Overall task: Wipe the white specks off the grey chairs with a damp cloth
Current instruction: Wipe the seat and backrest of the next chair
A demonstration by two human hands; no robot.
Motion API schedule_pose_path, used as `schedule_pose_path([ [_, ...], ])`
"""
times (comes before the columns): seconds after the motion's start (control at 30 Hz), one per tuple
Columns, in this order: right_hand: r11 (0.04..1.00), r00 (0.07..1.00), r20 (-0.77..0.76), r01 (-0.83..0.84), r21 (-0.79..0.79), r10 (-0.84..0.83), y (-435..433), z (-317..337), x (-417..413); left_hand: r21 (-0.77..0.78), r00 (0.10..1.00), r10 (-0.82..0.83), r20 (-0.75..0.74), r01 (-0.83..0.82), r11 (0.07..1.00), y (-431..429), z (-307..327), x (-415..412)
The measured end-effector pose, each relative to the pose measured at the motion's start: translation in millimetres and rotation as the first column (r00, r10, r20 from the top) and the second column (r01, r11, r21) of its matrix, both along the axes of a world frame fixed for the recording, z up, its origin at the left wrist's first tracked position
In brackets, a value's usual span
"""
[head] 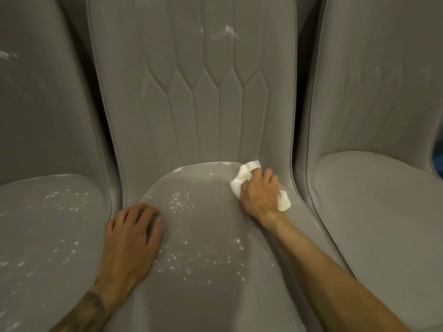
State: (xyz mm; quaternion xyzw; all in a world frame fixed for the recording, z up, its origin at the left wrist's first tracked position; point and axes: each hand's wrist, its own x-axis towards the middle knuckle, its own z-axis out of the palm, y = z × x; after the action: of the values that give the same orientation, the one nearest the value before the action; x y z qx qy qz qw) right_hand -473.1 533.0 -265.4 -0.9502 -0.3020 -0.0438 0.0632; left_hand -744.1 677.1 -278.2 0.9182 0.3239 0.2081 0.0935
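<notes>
Three grey upholstered chairs stand side by side. White specks are scattered over the seat of the middle chair. My right hand grips a crumpled white cloth and presses it on the back right of that seat, near the backrest seam. My left hand rests flat on the seat's left edge, fingers spread and holding nothing. White smears mark the upper backrest of the middle chair.
The left chair carries more white specks on its seat and a smear on its backrest. The right chair looks mostly free of specks. Dark narrow gaps separate the chairs. A bit of blue shows at the far right edge.
</notes>
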Motion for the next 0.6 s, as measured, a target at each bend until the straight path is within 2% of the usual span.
schedule_pose_path([
  [0.13, 0.964, 0.966, -0.043, -0.249, 0.088, 0.254, 10.7, -7.5, -14.9, -0.016, 1.000, -0.004, 0.000, 0.004, 1.000, 2.2, 1.1, 1.2],
  [0.2, 0.977, 0.978, -0.040, -0.203, 0.061, 0.205, -2.1, -3.3, 6.4, -0.022, 0.999, -0.038, 0.003, 0.038, 0.999, 3.2, 2.7, -0.3],
  [0.3, 1.000, 0.999, 0.032, -0.011, 0.009, 0.011, -5.6, 2.7, 28.3, 0.008, 0.989, -0.141, -0.040, 0.141, 0.990, 15.2, 8.8, -7.8],
  [0.37, 0.999, 1.000, 0.027, 0.015, 0.032, -0.015, 12.7, 4.2, 16.0, 0.022, 0.980, -0.181, -0.079, 0.183, 0.983, 24.1, 9.2, -13.9],
  [0.43, 0.993, 0.996, -0.045, -0.077, 0.095, 0.081, 32.4, -0.1, -10.4, -0.003, 0.987, -0.159, -0.034, 0.159, 0.987, 28.8, 7.7, -17.6],
  [0.53, 0.942, 0.949, -0.070, -0.294, 0.163, 0.309, 31.9, -8.6, -35.0, -0.038, 0.994, -0.102, 0.032, 0.103, 0.994, 25.9, 4.5, -15.9],
  [0.6, 0.940, 0.945, -0.070, -0.307, 0.148, 0.320, 13.9, -6.0, -20.7, -0.019, 0.994, -0.108, 0.024, 0.108, 0.994, 22.3, 2.7, -14.8],
])
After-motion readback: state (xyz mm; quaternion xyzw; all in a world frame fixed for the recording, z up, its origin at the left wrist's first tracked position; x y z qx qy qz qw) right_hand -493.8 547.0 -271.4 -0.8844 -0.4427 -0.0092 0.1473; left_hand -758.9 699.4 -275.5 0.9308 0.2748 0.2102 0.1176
